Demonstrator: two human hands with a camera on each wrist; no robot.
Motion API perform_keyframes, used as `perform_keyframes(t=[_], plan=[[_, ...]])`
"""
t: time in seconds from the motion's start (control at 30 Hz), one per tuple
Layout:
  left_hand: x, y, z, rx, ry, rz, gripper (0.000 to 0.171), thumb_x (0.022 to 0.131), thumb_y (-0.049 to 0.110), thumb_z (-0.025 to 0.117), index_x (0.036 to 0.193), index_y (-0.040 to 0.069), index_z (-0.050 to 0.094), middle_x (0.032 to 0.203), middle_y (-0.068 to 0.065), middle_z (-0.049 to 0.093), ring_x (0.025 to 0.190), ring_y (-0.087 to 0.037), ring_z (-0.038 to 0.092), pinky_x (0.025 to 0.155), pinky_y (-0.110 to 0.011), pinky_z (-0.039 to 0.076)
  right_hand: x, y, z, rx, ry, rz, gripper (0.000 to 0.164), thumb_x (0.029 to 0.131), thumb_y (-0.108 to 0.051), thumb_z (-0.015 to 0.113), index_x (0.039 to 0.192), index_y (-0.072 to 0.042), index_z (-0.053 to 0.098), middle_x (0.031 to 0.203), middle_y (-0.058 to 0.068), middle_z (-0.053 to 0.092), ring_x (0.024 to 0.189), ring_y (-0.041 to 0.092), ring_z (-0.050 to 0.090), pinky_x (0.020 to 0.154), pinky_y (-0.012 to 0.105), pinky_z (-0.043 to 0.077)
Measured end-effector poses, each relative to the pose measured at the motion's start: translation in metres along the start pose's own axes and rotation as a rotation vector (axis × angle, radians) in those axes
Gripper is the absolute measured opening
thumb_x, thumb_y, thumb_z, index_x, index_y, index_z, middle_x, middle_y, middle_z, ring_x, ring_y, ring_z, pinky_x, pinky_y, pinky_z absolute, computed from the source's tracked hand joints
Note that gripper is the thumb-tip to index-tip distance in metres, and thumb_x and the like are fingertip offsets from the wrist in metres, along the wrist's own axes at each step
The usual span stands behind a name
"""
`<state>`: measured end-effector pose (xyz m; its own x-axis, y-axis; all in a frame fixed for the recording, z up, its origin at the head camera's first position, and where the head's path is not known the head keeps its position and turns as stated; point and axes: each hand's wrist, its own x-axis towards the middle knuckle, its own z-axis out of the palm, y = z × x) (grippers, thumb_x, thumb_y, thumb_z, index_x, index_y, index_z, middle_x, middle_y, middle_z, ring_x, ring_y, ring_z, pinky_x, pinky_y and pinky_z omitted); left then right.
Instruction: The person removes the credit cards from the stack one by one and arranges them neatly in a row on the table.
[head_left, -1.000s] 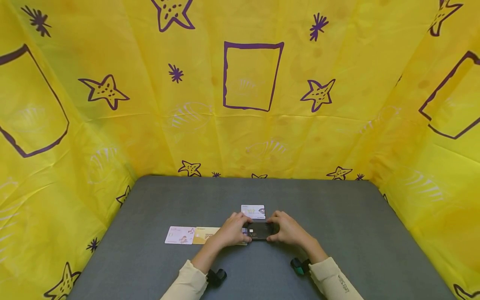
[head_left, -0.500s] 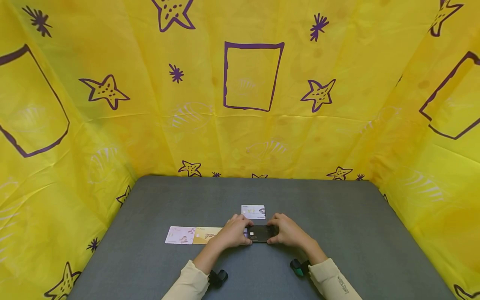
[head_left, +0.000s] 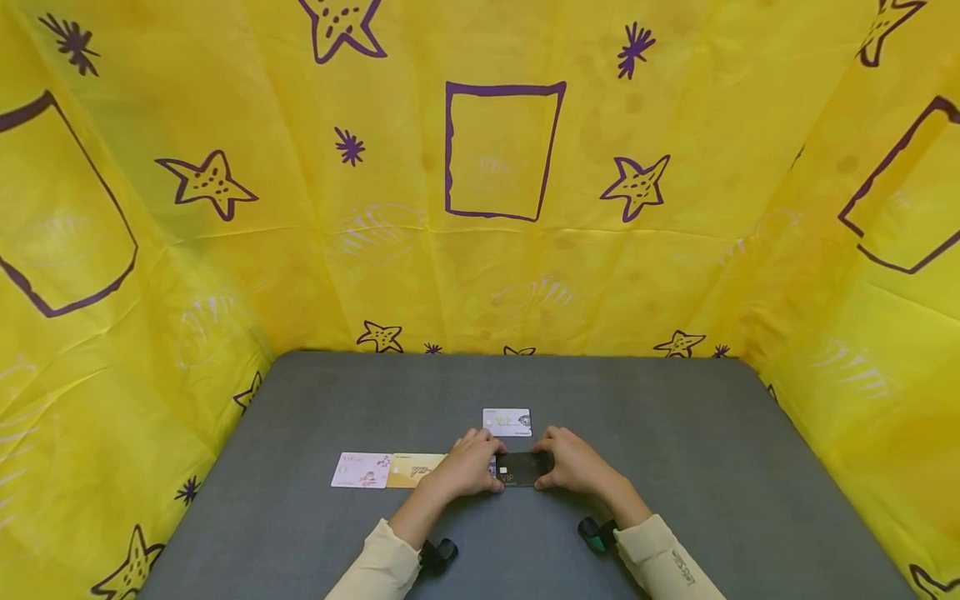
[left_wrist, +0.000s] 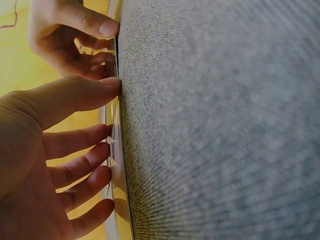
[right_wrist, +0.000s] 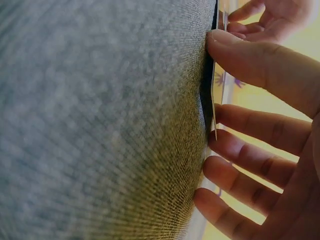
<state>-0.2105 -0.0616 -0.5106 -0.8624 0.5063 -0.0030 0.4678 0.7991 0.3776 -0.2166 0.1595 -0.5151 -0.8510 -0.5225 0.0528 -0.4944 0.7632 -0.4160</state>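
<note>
On a grey cloth-covered counter [head_left: 652, 408], a row runs left to right: a pale pink rectangular plastic card [head_left: 359, 471], a yellow rectangular plastic card [head_left: 411, 469] just beside it, a third card [head_left: 492, 468] mostly hidden by the left hand [head_left: 467, 465], then a black rectangular plastic card [head_left: 519, 472] between that hand and the right hand [head_left: 576, 464]. Behind the black card, slightly left, lies a white rectangular plastic card [head_left: 507, 422]. A yellow cloth curtain [head_left: 450, 283] stands behind the counter and along both sides.
</note>
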Motion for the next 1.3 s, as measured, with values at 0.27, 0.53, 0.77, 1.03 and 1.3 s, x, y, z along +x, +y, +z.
perform_keyframes(t=[0.27,0.53,0.77,1.03,1.3], plan=[[0.000,-0.001,-0.002,-0.005,-0.006,0.003,0.049,0.068,0.029,0.085,0.112,0.013,0.069,0.100,-0.001,0.059,0.094,-0.018,0.049,0.080,-0.032,0.040,-0.001,-0.002,0.000,-0.005,0.047,-0.044,0.045,0.063,-0.022,0.088,0.101,-0.003,0.073,0.088,0.001,0.056,0.082,0.015,0.050,0.072,0.031,0.044],[0.000,0.000,-0.002,-0.008,-0.001,0.003,0.049,0.068,0.028,0.085,0.111,0.012,0.069,0.100,-0.001,0.060,0.094,-0.018,0.050,0.080,-0.032,0.041,0.000,-0.001,-0.001,-0.021,0.001,0.011,0.049,0.063,-0.024,0.089,0.105,-0.004,0.073,0.090,0.000,0.055,0.083,0.014,0.050,0.073,0.030,0.044],[0.001,-0.005,-0.001,-0.057,-0.016,0.009,0.048,0.070,0.028,0.084,0.113,0.012,0.069,0.103,-0.002,0.061,0.096,-0.018,0.050,0.084,-0.035,0.041,0.000,0.001,-0.006,0.078,-0.022,0.035,0.047,0.070,-0.027,0.086,0.109,-0.005,0.072,0.093,0.001,0.058,0.083,0.014,0.051,0.075,0.031,0.044],[0.004,-0.015,-0.010,-0.121,0.009,-0.014,0.047,0.072,0.025,0.083,0.113,0.007,0.068,0.104,-0.006,0.061,0.097,-0.021,0.050,0.087,-0.039,0.041,0.004,0.008,-0.010,0.111,0.022,0.035,0.039,0.074,-0.023,0.083,0.106,-0.002,0.072,0.093,0.004,0.061,0.083,0.016,0.054,0.075,0.032,0.045],[0.014,-0.024,-0.017,-0.160,0.034,-0.049,0.050,0.073,0.023,0.082,0.117,0.005,0.067,0.108,-0.011,0.060,0.103,-0.027,0.049,0.092,-0.046,0.041,0.012,0.011,-0.016,0.101,0.049,0.058,0.036,0.077,-0.024,0.081,0.105,-0.003,0.072,0.093,0.002,0.060,0.084,0.015,0.053,0.076,0.032,0.045]])
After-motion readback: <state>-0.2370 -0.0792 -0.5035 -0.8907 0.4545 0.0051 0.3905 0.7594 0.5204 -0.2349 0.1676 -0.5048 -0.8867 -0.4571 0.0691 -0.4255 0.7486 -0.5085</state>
